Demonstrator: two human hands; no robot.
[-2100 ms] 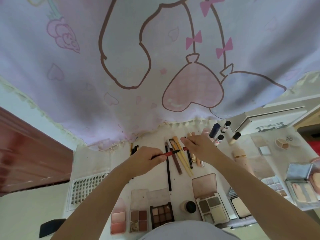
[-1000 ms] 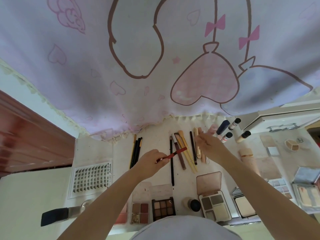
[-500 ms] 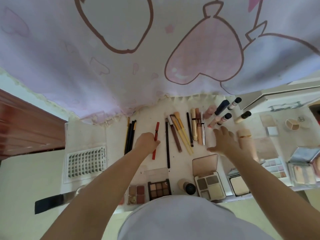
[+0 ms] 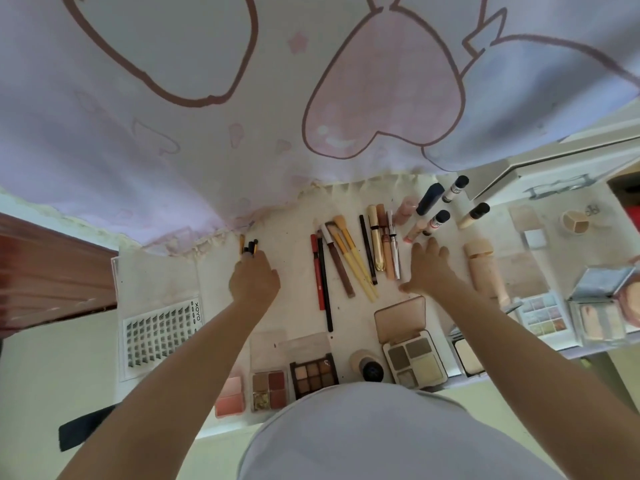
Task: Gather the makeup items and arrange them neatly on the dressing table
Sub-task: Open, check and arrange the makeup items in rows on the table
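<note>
The red pencil (image 4: 317,268) had been laid beside the brushes (image 4: 349,261); the left hand (image 4: 254,282) had moved left, fingers closed around the dark pencils (image 4: 250,247). The right hand (image 4: 431,268) hovered, fingers spread.

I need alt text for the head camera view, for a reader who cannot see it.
Over a white dressing table, the left hand closes on a bunch of dark pencils while the open right hand hovers beside a row of brushes. Open eyeshadow palettes line the near edge.
</note>
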